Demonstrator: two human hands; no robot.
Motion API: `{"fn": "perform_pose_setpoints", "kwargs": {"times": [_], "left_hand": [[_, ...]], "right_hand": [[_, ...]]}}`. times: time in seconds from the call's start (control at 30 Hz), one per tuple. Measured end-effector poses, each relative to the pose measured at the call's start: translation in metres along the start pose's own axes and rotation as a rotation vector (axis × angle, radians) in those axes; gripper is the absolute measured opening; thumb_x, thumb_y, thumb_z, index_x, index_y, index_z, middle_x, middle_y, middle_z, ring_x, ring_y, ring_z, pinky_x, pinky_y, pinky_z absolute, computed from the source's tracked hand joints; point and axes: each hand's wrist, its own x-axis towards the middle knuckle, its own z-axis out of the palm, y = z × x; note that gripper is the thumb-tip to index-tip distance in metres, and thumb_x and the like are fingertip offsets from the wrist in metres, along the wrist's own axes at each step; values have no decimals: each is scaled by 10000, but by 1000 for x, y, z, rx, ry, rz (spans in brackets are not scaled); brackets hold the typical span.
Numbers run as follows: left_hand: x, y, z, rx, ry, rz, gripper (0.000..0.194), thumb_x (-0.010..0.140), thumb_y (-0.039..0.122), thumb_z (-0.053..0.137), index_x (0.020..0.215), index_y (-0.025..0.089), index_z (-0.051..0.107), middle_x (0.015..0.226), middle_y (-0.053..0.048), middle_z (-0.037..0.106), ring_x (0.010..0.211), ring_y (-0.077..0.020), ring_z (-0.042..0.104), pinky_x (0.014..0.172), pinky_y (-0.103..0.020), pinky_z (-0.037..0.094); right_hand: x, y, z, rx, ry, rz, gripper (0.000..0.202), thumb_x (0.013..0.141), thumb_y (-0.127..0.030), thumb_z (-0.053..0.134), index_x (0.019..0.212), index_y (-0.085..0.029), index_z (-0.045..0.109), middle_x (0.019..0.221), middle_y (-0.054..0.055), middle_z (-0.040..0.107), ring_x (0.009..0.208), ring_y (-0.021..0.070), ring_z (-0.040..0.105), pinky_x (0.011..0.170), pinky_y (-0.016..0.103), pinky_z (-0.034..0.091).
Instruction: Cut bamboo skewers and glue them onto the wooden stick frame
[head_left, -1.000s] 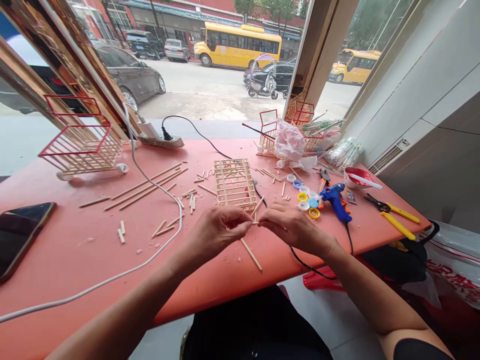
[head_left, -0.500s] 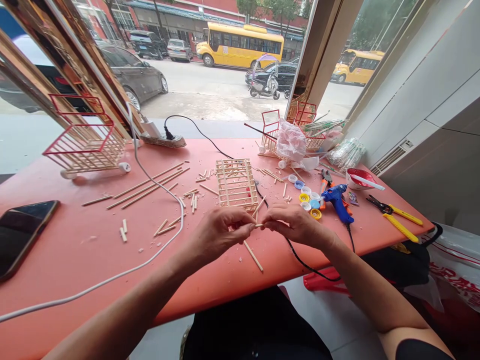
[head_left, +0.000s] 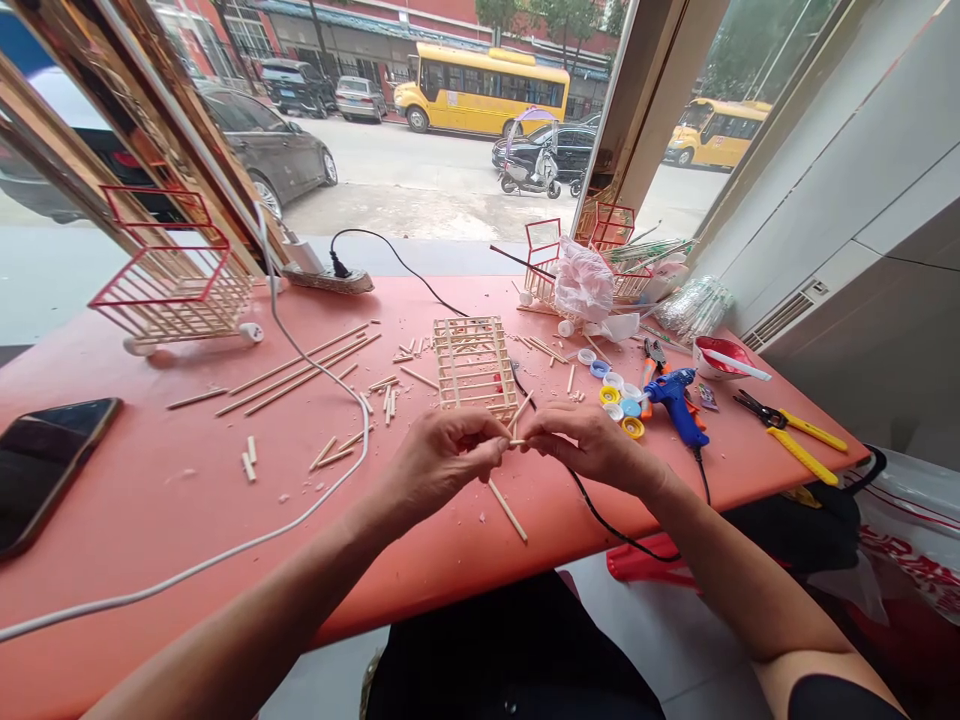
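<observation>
Between my two hands is a short wooden stick [head_left: 517,443], pinched at its ends. My left hand [head_left: 442,455] has thumb and forefinger closed on its left end; my right hand [head_left: 592,445] grips the right end, which the fingers partly hide. Just beyond them lies a ladder-like wooden stick frame [head_left: 472,365], its near edge close to my fingertips. One loose stick [head_left: 508,512] rests on the table below the hands, and another thin stick [head_left: 523,408] slants up behind them.
Cut sticks [head_left: 307,375] are scattered at left, near a white cable [head_left: 330,500] and a phone [head_left: 56,470]. At right are bottle caps [head_left: 630,408], a blue glue gun [head_left: 679,405] and yellow-handled pliers [head_left: 802,440]. A red-trimmed wooden cart [head_left: 172,285] stands at the back left.
The short stick and my fingertips have risen very slightly, both hands still pinching it. Nothing else on the table has visibly moved.
</observation>
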Motion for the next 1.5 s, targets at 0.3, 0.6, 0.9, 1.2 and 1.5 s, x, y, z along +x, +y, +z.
{"fn": "perform_pose_setpoints", "kwargs": {"times": [0.3,0.6,0.9,1.2,1.5], "left_hand": [[-1,6,2,-37,56,-48,163,745,233,584,680,145,705,525,37,552,503,-82,487,485,-176,384],[2,0,3,-314,-34,-166,145,724,263,646,634,150,659,543,30,580,503,-83,506,515,-200,414],[4,-9,4,-396,-57,-229,234,752,355,746,676,141,689,584,17,601,518,-85,508,543,-225,416],[7,-18,0,-367,-2,-127,259,756,380,815,818,137,750,648,-6,666,587,-114,575,578,-231,475],[0,-15,7,112,213,205,122,865,273,718,818,185,788,758,-12,774,676,-133,666,639,-214,492]], "right_hand": [[1,-8,2,-13,-2,34,154,1033,-145,542,959,-192,670,916,41,741,848,154,665,777,268,498],[-1,-11,3,-85,76,-60,174,1066,-227,511,978,-200,659,876,50,706,843,169,618,772,297,499],[-1,-12,9,-55,274,35,92,1032,-207,582,978,-204,656,908,47,710,865,171,641,800,299,509],[-6,-10,12,-179,276,85,96,1007,-212,624,912,-198,636,865,40,694,849,182,613,806,309,475],[-3,-23,14,-368,229,43,164,1014,-185,586,851,-196,594,792,25,650,792,177,552,786,313,425]]}}
